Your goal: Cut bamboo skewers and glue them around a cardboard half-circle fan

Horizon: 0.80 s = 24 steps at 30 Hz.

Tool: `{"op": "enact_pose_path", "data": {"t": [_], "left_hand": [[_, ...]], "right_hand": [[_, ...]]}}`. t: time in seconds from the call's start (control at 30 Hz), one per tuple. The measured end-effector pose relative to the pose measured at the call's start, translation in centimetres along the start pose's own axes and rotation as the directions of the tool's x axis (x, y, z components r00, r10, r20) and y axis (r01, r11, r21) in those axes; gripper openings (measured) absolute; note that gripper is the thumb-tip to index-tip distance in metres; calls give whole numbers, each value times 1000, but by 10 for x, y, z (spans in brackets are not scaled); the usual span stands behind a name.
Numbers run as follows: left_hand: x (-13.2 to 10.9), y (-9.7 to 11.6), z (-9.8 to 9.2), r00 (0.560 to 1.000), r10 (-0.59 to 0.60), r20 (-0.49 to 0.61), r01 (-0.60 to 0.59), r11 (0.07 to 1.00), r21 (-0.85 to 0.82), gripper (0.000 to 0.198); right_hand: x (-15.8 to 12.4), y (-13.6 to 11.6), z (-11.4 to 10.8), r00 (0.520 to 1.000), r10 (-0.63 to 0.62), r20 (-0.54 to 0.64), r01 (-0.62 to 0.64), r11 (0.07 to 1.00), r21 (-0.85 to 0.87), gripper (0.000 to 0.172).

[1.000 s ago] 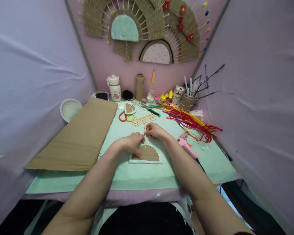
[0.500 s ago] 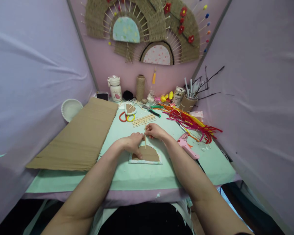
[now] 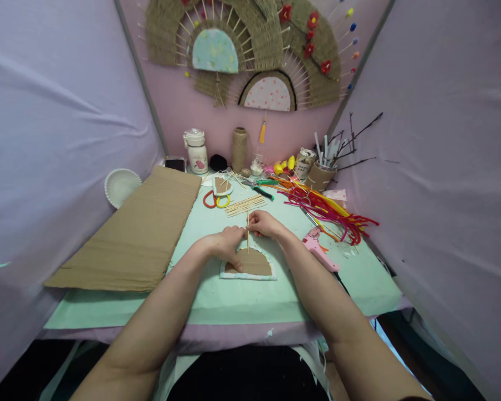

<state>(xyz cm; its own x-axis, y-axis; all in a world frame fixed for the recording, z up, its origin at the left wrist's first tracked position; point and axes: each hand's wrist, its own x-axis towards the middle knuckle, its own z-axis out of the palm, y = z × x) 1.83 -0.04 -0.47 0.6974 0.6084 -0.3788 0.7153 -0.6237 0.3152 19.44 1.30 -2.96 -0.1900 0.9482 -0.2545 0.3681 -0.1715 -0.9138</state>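
Observation:
A half-circle of cardboard with a pale fabric-covered edge lies flat on the table, straight side toward me. My left hand is at its left part, thumb laid on the cardboard and fingers stretched apart toward the stick. Its fingertips come close to the stick; whether they touch it I cannot tell. My right hand pinches a thin bamboo stick that points away from me. The stick's near end lies over the top of the curved edge. Beyond my hands is a row of similar bamboo sticks.
A big cardboard sheet covers the left side. On the right lie a pink glue gun and many coloured pipe cleaners. Scissors, green-handled pliers, a twine roll and a white jar are farther back.

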Motion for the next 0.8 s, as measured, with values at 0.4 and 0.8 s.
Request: {"op": "enact_pose_path", "data": {"t": [0.4, 0.8], "left_hand": [[-5, 6, -5, 1000, -15, 15, 15, 1000, -9, 89], [-4, 2, -3, 1000, -6, 6, 6, 1000, -20, 89]], "right_hand": [[1, 1, 0, 1000, -4, 3, 4, 1000, -5, 27], [1, 1, 1, 1000, -9, -1, 9, 1000, -7, 27]]}}
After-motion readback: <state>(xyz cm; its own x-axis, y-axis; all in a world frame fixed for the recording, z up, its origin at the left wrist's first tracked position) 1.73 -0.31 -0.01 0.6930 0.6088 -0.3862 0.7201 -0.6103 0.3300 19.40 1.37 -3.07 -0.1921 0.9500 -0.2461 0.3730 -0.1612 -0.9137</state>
